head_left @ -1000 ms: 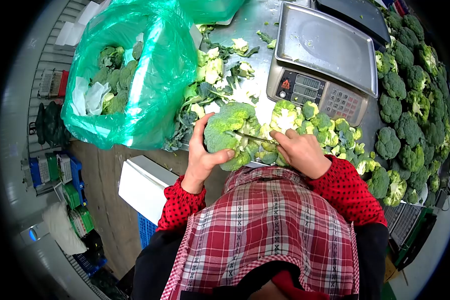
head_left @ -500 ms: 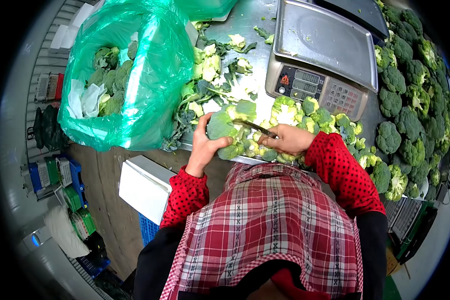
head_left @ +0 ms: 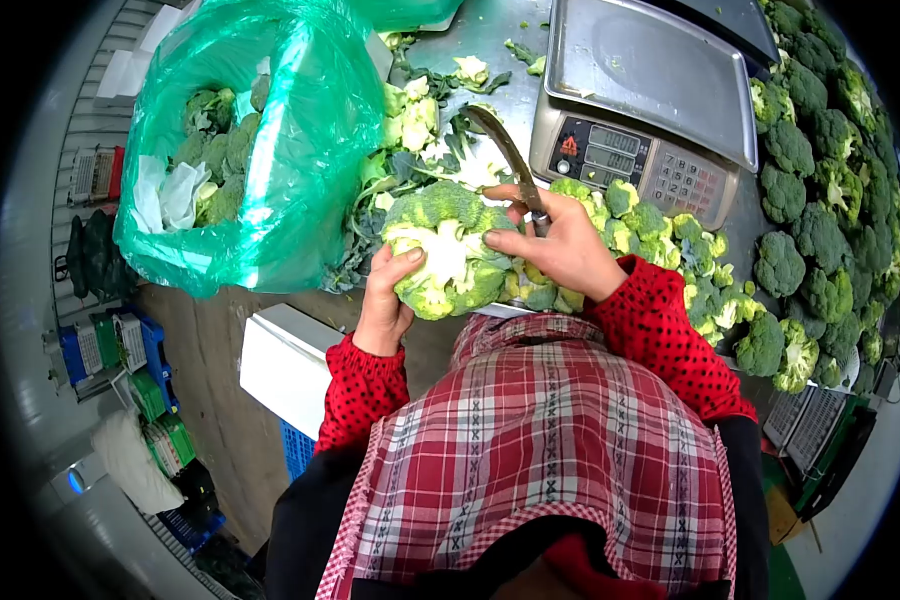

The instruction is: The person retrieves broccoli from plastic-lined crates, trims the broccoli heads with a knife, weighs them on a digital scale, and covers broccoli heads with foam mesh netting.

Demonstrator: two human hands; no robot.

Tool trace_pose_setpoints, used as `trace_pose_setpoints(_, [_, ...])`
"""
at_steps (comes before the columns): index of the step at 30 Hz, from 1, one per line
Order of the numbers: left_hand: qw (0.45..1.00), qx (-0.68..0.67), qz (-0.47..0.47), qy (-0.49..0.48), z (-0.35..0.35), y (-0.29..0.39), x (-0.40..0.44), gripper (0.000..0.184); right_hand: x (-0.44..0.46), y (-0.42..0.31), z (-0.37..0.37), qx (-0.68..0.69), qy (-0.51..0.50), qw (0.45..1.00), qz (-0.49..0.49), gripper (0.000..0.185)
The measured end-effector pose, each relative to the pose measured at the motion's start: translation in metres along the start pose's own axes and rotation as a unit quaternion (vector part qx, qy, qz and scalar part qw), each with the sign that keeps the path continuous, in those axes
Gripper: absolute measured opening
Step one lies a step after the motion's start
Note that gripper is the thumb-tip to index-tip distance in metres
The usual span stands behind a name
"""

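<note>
A broccoli head (head_left: 450, 250) is held stem side up at the table's front edge, its pale cut stem facing me. My left hand (head_left: 383, 298) grips its left side, thumb on top. In my right hand (head_left: 560, 243) is a curved knife (head_left: 515, 155), its dark blade pointing up and away; the thumb of that hand also touches the broccoli's right side. Small cut florets (head_left: 705, 275) lie to the right of the hands. Trimmed stems and leaves (head_left: 410, 120) are spread beyond the broccoli.
A green plastic bag (head_left: 310, 150) lines a container with broccoli at the left. Behind the florets stands a scale (head_left: 650, 85). Whole broccoli heads (head_left: 820, 240) are piled at the right. A white box (head_left: 285, 365) sits below the table's edge.
The broccoli has been turned so its cut stem faces up. The knife has left the florets and now points away, upright in my right hand, whose thumb has come onto the broccoli.
</note>
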State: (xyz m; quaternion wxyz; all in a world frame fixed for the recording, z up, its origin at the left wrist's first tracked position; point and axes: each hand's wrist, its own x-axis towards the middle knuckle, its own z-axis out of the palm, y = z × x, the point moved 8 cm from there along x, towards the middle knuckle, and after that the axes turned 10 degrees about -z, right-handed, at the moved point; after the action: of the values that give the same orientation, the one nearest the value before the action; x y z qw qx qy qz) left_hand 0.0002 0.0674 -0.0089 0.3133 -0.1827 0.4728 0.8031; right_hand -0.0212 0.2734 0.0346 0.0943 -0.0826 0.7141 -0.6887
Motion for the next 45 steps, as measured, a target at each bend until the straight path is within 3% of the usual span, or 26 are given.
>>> trace_pose_setpoints(2, [0.995, -0.034, 0.045, 0.080, -0.021, -0.002, 0.003, 0.048, -0.005, 0.013, -0.014, 0.079, 0.048, 0.994, 0.050, 0.042])
trace_pose_setpoints(3, [0.990, -0.045, 0.084, 0.105, -0.034, 0.003, -0.001, 0.045, -0.015, 0.028, -0.032, 0.062, 0.102, 0.985, 0.123, 0.040])
trace_pose_setpoints(4, [0.987, -0.058, 0.099, 0.117, -0.046, 0.008, -0.006, 0.049, -0.013, 0.057, -0.054, -0.070, 0.140, 0.987, 0.022, 0.037])
trace_pose_setpoints(6, [0.975, -0.075, 0.131, 0.165, -0.055, 0.027, -0.017, 0.052, -0.014, 0.063, -0.060, -0.280, 0.087, 0.955, 0.038, 0.035])
trace_pose_setpoints(8, [0.966, -0.062, 0.170, 0.187, -0.066, 0.040, -0.021, 0.054, -0.001, 0.054, -0.026, -0.380, 0.040, 0.923, -0.050, 0.039])
trace_pose_setpoints(10, [0.964, -0.065, 0.185, 0.178, -0.066, 0.043, -0.021, 0.052, 0.014, 0.054, 0.011, -0.482, -0.069, 0.873, -0.023, 0.051])
trace_pose_setpoints(12, [0.960, -0.096, 0.202, 0.169, -0.069, 0.042, -0.019, 0.050, 0.019, 0.091, 0.024, -0.517, -0.146, 0.843, -0.033, 0.048])
trace_pose_setpoints(14, [0.962, -0.114, 0.194, 0.155, -0.064, 0.036, -0.021, 0.049, 0.010, 0.091, 0.014, -0.532, -0.156, 0.831, -0.041, 0.046])
trace_pose_setpoints(15, [0.963, -0.119, 0.189, 0.149, -0.059, 0.033, -0.022, 0.048, 0.003, 0.075, 0.005, -0.518, -0.159, 0.841, 0.000, 0.047])
trace_pose_setpoints(19, [0.961, -0.183, 0.173, 0.114, -0.029, 0.026, -0.019, 0.047, -0.003, 0.076, -0.009, -0.492, -0.133, 0.860, -0.013, 0.057])
trace_pose_setpoints(21, [0.960, -0.192, 0.168, 0.118, -0.025, 0.019, -0.016, 0.047, 0.000, 0.061, -0.017, -0.361, -0.027, 0.925, -0.113, 0.052])
trace_pose_setpoints(22, [0.960, -0.199, 0.158, 0.121, -0.024, 0.014, -0.014, 0.048, 0.001, 0.042, -0.015, -0.362, -0.030, 0.925, -0.113, 0.052])
trace_pose_setpoints(23, [0.961, -0.193, 0.143, 0.135, -0.026, 0.006, -0.010, 0.048, -0.002, 0.032, -0.011, -0.159, -0.033, 0.986, 0.044, 0.056])
trace_pose_setpoints(24, [0.963, -0.192, 0.137, 0.132, -0.020, 0.002, -0.007, 0.048, -0.015, 0.031, 0.005, 0.056, -0.028, 0.978, 0.197, 0.061])
trace_pose_setpoints(26, [0.968, -0.148, 0.170, 0.110, 0.003, 0.006, -0.003, 0.048, -0.019, 0.012, 0.015, 0.094, -0.007, 0.984, 0.149, 0.060])
trace_pose_setpoints(28, [0.971, -0.137, 0.167, 0.104, 0.019, 0.009, -0.004, 0.050, -0.019, 0.001, 0.007, 0.036, 0.049, 0.998, 0.023, 0.053])
trace_pose_setpoints(30, [0.977, 0.034, 0.181, 0.103, 0.036, 0.025, -0.010, 0.050, -0.025, 0.002, -0.005, 0.024, 0.047, 0.998, 0.042, 0.047])
trace_pose_setpoints(32, [0.982, 0.002, 0.172, 0.079, 0.041, 0.036, -0.010, 0.051, -0.030, 0.009, -0.023, 0.015, 0.042, 0.997, 0.060, 0.042])
trace_pose_setpoints(33, [0.980, 0.062, 0.169, 0.084, 0.040, 0.041, -0.013, 0.050, -0.032, -0.013, -0.030, -0.151, -0.007, 0.982, -0.116, 0.037])
trace_pose_setpoints(34, [0.975, 0.121, 0.165, 0.090, 0.043, 0.043, -0.015, 0.049, -0.044, -0.033, -0.025, -0.307, -0.056, 0.906, -0.286, 0.034])
trace_pose_setpoints(35, [0.967, 0.156, 0.176, 0.098, 0.050, 0.048, -0.019, 0.049, -0.048, -0.036, -0.029, -0.340, -0.110, 0.915, -0.187, 0.032])
trace_pose_setpoints(38, [0.940, 0.251, 0.204, 0.110, 0.053, 0.045, -0.016, 0.052, -0.054, -0.040, -0.034, -0.418, -0.188, 0.875, -0.158, 0.027])
trace_pose_setpoints(43, [0.943, 0.244, 0.201, 0.100, 0.059, 0.042, -0.014, 0.053, -0.051, -0.039, -0.042, -0.426, -0.212, 0.857, -0.199, 0.025])
trace_pose_setpoints(45, [0.940, 0.257, 0.206, 0.092, 0.064, 0.042, -0.013, 0.054, -0.047, -0.026, -0.048, -0.453, -0.246, 0.841, -0.163, 0.025])
